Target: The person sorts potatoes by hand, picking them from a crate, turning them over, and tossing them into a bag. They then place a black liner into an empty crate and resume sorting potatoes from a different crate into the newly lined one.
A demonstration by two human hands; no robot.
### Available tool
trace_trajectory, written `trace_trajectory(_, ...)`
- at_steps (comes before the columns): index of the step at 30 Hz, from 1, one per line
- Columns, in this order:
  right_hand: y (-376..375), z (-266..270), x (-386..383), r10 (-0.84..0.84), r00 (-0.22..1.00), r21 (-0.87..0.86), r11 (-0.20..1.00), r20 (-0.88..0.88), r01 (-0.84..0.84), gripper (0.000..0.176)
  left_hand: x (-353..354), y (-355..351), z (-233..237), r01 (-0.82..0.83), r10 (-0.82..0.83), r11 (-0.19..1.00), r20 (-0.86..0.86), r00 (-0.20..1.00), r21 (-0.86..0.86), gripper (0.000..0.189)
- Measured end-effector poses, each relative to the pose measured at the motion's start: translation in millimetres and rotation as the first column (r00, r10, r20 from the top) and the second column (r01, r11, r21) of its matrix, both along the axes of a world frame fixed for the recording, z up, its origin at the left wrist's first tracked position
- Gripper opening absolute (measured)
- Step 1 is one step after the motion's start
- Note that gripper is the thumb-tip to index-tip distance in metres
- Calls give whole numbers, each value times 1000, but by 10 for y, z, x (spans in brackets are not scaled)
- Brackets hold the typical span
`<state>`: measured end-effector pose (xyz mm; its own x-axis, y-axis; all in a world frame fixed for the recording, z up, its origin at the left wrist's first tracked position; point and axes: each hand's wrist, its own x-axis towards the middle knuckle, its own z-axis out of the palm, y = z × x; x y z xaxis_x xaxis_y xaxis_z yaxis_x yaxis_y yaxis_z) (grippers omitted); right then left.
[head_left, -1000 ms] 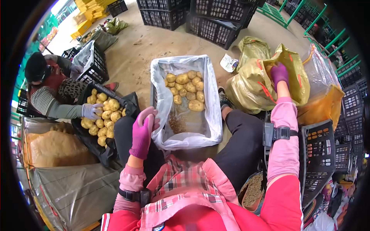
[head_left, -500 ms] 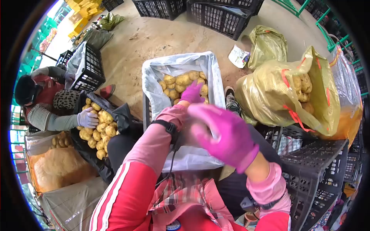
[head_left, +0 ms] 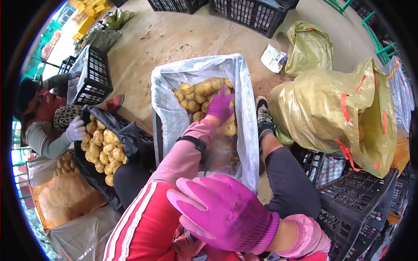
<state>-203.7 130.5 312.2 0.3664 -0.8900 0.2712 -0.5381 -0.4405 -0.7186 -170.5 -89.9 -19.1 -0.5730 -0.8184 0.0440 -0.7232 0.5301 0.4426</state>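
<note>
My left hand (head_left: 220, 107), in a purple glove, reaches into the lined crate and rests on the potatoes (head_left: 204, 90), its fingers stretched over them. Whether it grips one is not visible. A white plastic liner (head_left: 172, 93) covers the crate's sides, and the potatoes lie mostly in its far half. Close to the camera, my right hand (head_left: 228, 213) hovers over my lap in a matching glove. Its fingers extend to the left, slightly apart, with no object showing in them; the palm side is hidden.
A yellow woven sack (head_left: 313, 108) stands at right beside a black crate (head_left: 348, 200). To the left, a co-worker's gloved hand (head_left: 76, 129) is beside a dark bag (head_left: 138, 141) of potatoes. More black crates (head_left: 248, 15) stand behind; a white packet (head_left: 273, 58) lies on the floor.
My right hand has come back from above the crate toward my body and the camera. My left hand stays on the potatoes. The co-worker's hand has shifted left, off the potatoes.
</note>
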Motion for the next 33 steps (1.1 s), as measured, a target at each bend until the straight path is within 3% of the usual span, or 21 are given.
trace_trajectory(1,-11,-20,2,-3,1000,12,1000,-17,4,43,-47,-3,47,-27,26,999,30,999,35,55)
trace_trajectory(4,-74,-87,-17,20,997,49,999,-68,-17,44,-4,-79,-157,-10,-2,995,-110,994,-104,52)
trace_trajectory(6,-102,-105,-92,58,992,66,997,-114,-51,45,44,-153,-115,-12,-16,996,-305,952,-90,48)
trace_trajectory(7,-104,-120,-81,-31,995,25,999,-96,33,41,95,-160,-84,-14,-20,996,-393,920,-85,46)
trace_trajectory(9,-161,-95,-109,-65,994,30,997,-91,68,40,211,-87,185,105,151,945,-700,698,309,42)
trace_trajectory(10,-184,-81,-129,-75,993,35,996,-89,78,40,346,28,408,310,358,766,-775,522,563,40)
trace_trajectory(11,-220,-109,-144,-143,988,-57,989,-56,140,35,470,177,811,565,707,459,-667,235,686,39)
trace_trajectory(12,-251,-93,-200,-167,982,11,986,-93,169,35,594,325,1213,708,926,220,-371,64,671,40)
trace_trajectory(13,-276,-166,-252,-252,958,-29,968,-138,251,38,687,465,1250,623,830,412,-557,46,665,41)
trace_trajectory(15,-310,-211,-312,-428,885,8,900,-186,437,56,913,741,1514,542,777,526,-629,6,655,43)
trace_trajectory(16,-342,-224,-303,-474,865,158,853,-166,497,65,1094,887,1936,735,875,350,-482,-36,580,49)
trace_trajectory(17,-360,-251,-256,-484,875,301,837,22,456,68,1275,1034,2364,869,957,162,-289,-23,467,56)
trace_trajectory(18,-375,-285,-195,-502,840,433,816,204,383,72,1371,1163,2349,708,815,394,-579,24,585,46)
trace_trajectory(19,-398,-337,-113,-455,862,356,861,223,363,70,1443,1279,2252,513,603,629,-783,153,585,39)
trace_trajectory(21,-421,-393,22,-364,899,201,926,243,321,66,1516,1517,2522,396,480,740,-840,254,543,39)
trace_trajectory(24,-397,-267,167,-244,876,274,952,415,136,53,1723,1754,2810,229,407,815,-808,427,532,44)
trace_trajectory(25,-363,-233,237,-225,900,134,973,373,188,40,1804,1787,2809,177,402,829,-785,472,531,45)
trace_trajectory(27,-361,-238,309,-284,824,316,939,490,135,36,1936,1852,2755,100,356,872,-760,543,480,47)
trace_trajectory(31,-366,-220,346,-342,696,475,880,631,3,37,1924,1915,2490,72,412,875,-816,405,478,48)
trace_trajectory(32,-373,-217,342,-372,660,523,852,653,-37,40,1914,1955,2678,416,643,672,-761,82,612,48)
trace_trajectory(33,-402,-282,339,-383,621,549,830,684,-93,44,1905,1996,2866,695,873,442,-451,-186,568,49)
